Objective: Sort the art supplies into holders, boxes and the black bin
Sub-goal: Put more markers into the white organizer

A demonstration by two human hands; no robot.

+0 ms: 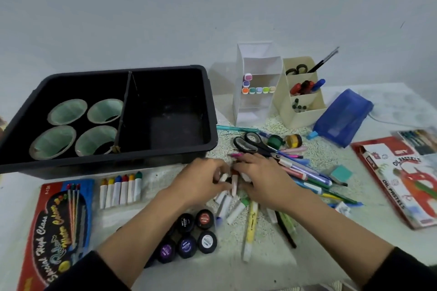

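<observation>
Left hand [203,179] and right hand [262,179] meet just in front of the black bin's [94,168] near wall, fingers curled. The left pinches a short white paint tube [223,177] at its fingertips. The right pinches a second tube [234,185], though its grip is partly hidden. Beneath them, further from the bin, lie the loose tubes [230,208]. Six sorted tubes [120,190] lie in a row along the bin's front, and poster-paint jars [189,234] sit further out still. Judgement: the tubes are light, soft-walled and easily dented. Take each by the stiffer cap shoulder or crimped tail, not the belly, with a gentle pinch.
</observation>
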